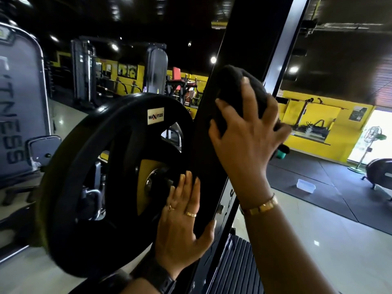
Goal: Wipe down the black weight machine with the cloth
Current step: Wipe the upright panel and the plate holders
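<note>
1. The fingers (251, 102) of my right hand (244, 143) are spread and curled over the bunched dark cloth (231, 81). They clamp it against the black upright (237, 39) of the weight machine so the wad presses flat.
2. My left hand (184, 225) holds nothing. Its fingers (191, 187) lie straight and together along the upright's left edge, beside the weight plate (95, 166), with the thumb hooked round the front edge, bracing me, I think.
3. The cloth sits partway up the upright, above my left hand.
</note>
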A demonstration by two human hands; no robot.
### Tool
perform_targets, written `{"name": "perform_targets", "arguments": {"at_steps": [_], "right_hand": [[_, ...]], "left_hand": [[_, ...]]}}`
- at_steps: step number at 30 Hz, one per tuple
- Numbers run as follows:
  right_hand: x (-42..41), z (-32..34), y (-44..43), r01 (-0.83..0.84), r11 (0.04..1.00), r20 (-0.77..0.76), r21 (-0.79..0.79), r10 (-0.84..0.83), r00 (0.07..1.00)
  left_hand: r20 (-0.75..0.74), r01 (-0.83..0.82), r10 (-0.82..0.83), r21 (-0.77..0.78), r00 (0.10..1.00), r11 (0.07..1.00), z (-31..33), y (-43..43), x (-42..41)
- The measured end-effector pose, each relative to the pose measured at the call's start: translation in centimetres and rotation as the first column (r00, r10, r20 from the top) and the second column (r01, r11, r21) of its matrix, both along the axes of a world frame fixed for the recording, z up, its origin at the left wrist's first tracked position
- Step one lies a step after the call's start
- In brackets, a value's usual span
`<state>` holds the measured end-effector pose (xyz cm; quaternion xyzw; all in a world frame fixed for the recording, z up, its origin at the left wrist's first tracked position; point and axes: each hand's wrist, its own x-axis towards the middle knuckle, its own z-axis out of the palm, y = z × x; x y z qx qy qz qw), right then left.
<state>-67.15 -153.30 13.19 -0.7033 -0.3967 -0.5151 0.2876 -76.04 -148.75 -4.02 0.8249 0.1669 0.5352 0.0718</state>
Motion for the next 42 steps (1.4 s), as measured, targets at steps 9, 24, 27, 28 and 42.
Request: {"name": "perform_targets", "arguments": {"at_steps": [9,24,27,28,42], "right_hand": [[-1.7,-6.3,-0.7,0.099,0.981,0.275,-0.168,-0.05,0.96],[-2.5,-7.0,1.1,0.172,0.985,0.154,-0.018,-0.167,0.974],[-2.4,-8.6,-0.1,0.159,0.983,0.251,-0.096,-0.13,0.959],[-2.4,-9.2,-0.7,0.142,0.982,0.267,-0.12,-0.106,0.958],[-2.5,-8.5,-1.2,0.026,0.996,0.024,-0.085,-0.024,0.999]], "left_hand": [[-0.025,-0.004,0.004,-0.035,1.0,0.999,-4.6,-0.2,-1.5],[0.007,-0.009,0.009,0.016,1.0,1.0,-5.3,0.0,-1.4],[0.006,-0.018,0.017,0.02,1.0,1.0,-5.5,0.1,-1.4],[0.005,-0.021,0.021,0.02,1.0,1.0,-5.5,0.1,-1.4],[0.02,-0.025,0.024,0.028,1.0,0.999,-5.5,0.2,-1.2]]}}
